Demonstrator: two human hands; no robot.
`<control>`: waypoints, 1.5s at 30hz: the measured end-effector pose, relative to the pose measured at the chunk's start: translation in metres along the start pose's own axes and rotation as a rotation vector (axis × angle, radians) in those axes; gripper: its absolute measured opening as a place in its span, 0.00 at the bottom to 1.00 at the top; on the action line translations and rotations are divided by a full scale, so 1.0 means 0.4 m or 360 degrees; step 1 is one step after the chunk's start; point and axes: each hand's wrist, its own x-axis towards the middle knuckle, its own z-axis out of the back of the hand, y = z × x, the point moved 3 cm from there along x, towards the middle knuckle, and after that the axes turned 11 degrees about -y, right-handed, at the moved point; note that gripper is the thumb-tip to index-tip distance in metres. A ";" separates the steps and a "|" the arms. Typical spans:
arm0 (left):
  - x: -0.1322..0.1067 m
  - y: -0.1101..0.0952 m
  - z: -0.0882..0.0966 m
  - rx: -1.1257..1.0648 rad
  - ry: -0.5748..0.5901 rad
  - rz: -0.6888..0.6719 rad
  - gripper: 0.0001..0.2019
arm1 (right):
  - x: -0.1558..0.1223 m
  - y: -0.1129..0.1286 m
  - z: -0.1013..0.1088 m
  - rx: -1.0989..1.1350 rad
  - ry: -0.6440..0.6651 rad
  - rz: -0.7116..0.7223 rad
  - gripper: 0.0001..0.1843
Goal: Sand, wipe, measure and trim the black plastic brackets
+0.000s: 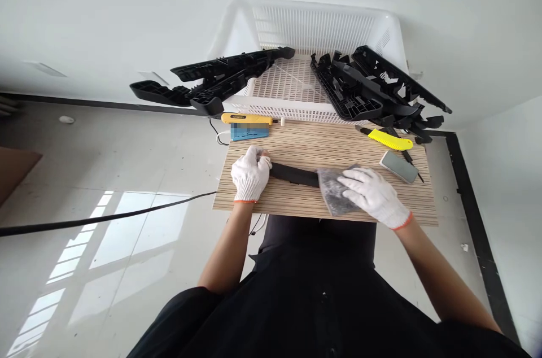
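Observation:
A long, narrow black plastic part (294, 174) lies across the striped wooden board in front of me. My left hand (251, 173), in a white knitted glove with an orange cuff, is closed around its left end. The right end disappears into or under a translucent, wrinkled plastic bag (334, 194); which of the two I cannot tell. My right hand (372, 193), gloved alike, grips the bag from above at its right side, fingers pointing left. Its palm side and the part's far end are hidden.
Behind the board (296, 140), a white basket (292, 104) bears black plastic parts (224, 78) left and more black parts (372, 87) right. On the board are a yellow-handled tool (248, 118), a blue box (249, 132), a yellow utility knife (389, 139) and a phone-like grey slab (399, 166).

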 end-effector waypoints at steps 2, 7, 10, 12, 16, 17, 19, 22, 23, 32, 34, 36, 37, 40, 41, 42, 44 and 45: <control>-0.003 -0.010 -0.005 -0.0069 0.0005 0.0042 0.14 | 0.062 0.076 -0.042 0.0041 0.0029 0.0061 0.22; -0.013 -0.013 -0.005 -0.0109 -0.0061 0.0003 0.17 | 0.179 0.207 -0.109 0.0095 0.0001 0.0090 0.23; -0.004 0.001 0.001 -0.0109 -0.0054 0.0000 0.17 | 0.153 0.168 -0.079 0.0161 0.0046 0.0047 0.22; 0.010 0.015 0.007 -0.0093 -0.0050 0.0021 0.18 | 0.094 0.098 -0.033 0.0204 0.0127 -0.0035 0.19; 0.035 0.040 0.021 -0.0111 -0.0143 0.0094 0.17 | -0.044 -0.025 0.062 0.0195 0.0164 -0.0252 0.15; 0.037 0.043 0.022 -0.0151 -0.0184 0.0103 0.17 | -0.064 -0.034 0.072 0.0207 0.0162 -0.0297 0.15; 0.035 0.045 0.021 -0.0275 -0.0253 0.0100 0.17 | -0.075 -0.019 0.068 0.0260 0.0171 -0.0328 0.14; 0.028 0.044 0.010 -0.0555 -0.0277 0.0051 0.21 | -0.016 0.064 0.019 0.0273 0.0199 -0.0258 0.15; 0.026 0.045 0.005 -0.0668 -0.0270 0.0032 0.22 | 0.017 0.096 -0.003 0.0242 0.0206 -0.0243 0.16; 0.032 0.083 -0.016 -0.1209 -0.0382 0.0050 0.27 | 0.202 0.204 -0.113 0.0181 0.0178 0.0137 0.20; 0.032 0.087 -0.014 -0.1184 -0.0401 0.0050 0.28 | 0.164 0.157 -0.092 0.0199 0.0220 0.0108 0.21; 0.033 0.088 -0.009 -0.1169 -0.0401 0.0038 0.28 | 0.101 0.091 -0.055 0.0208 0.0249 0.0037 0.22; 0.035 0.088 -0.006 -0.1163 -0.0390 0.0029 0.28 | 0.065 0.053 -0.033 0.0208 0.0230 -0.0023 0.21; 0.050 0.090 0.003 -0.1117 -0.0345 0.0017 0.28 | -0.039 -0.053 0.028 0.0276 0.0123 -0.0238 0.23; 0.057 0.092 0.005 -0.1102 -0.0350 0.0027 0.27 | -0.065 -0.080 0.043 0.0264 0.0068 -0.0306 0.23; 0.065 0.094 0.007 -0.1093 -0.0362 0.0044 0.27 | -0.084 -0.100 0.051 0.0245 0.0020 -0.0359 0.23; 0.078 0.095 0.008 -0.1089 -0.0378 0.0085 0.26 | -0.096 -0.115 0.052 0.0231 -0.0043 -0.0413 0.22; 0.082 0.093 0.007 -0.1092 -0.0369 0.0103 0.25 | -0.089 -0.110 0.043 0.0233 -0.0044 -0.0409 0.21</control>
